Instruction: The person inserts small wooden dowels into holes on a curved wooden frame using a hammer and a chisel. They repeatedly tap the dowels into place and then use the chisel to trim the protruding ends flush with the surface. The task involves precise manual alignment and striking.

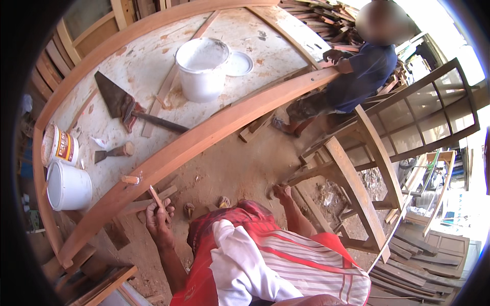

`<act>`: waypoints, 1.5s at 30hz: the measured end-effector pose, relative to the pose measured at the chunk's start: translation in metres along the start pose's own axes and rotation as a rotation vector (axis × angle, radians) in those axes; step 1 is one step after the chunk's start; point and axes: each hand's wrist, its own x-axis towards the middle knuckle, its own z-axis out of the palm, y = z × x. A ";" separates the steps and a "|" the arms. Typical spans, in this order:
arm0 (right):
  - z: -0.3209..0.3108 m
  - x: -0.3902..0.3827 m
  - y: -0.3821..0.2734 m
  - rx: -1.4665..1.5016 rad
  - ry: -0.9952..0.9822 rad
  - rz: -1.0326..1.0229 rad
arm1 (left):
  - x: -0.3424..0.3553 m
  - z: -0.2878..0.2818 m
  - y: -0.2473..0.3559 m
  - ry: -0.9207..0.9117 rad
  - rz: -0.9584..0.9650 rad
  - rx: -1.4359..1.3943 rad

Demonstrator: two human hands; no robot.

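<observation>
My left hand (157, 222) is closed on a thin wooden piece (155, 196), just below the long curved beam (229, 117). A short wooden plug with white smears (130, 180) sits at the beam's near section. My right hand (282, 192) is low at centre right, beside the wooden frame (352, 199); its fingers are too small to make out. On the white board (275, 41) inside the beams lie a handsaw (109, 99) and a short wooden-handled tool (115, 153), with a white bucket (201, 79), a loose lid (237, 64) and two more tubs (69, 186).
A co-worker (365, 79) in blue stands at the beam's far end, hands at the wood. Timber pieces are piled behind (311, 23). A paned wooden window frame (434, 112) leans at right, above stacked boards (408, 260). The dusty floor (229, 168) has scattered offcuts.
</observation>
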 end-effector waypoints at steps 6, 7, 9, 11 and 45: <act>0.003 -0.014 -0.003 0.069 0.120 0.367 | 0.009 -0.002 -0.004 0.011 0.037 0.040; 0.001 -0.015 0.005 0.085 0.112 0.337 | 0.009 -0.002 -0.003 0.035 0.030 0.056; -0.001 -0.012 0.029 0.074 0.085 0.340 | 0.009 0.000 0.000 0.070 0.014 0.113; -0.006 -0.006 0.057 0.099 0.128 0.354 | 0.011 0.001 0.003 0.156 -0.044 0.211; 0.109 -0.069 -0.230 -0.102 -0.038 -0.064 | 0.045 -0.062 0.056 0.226 0.492 0.838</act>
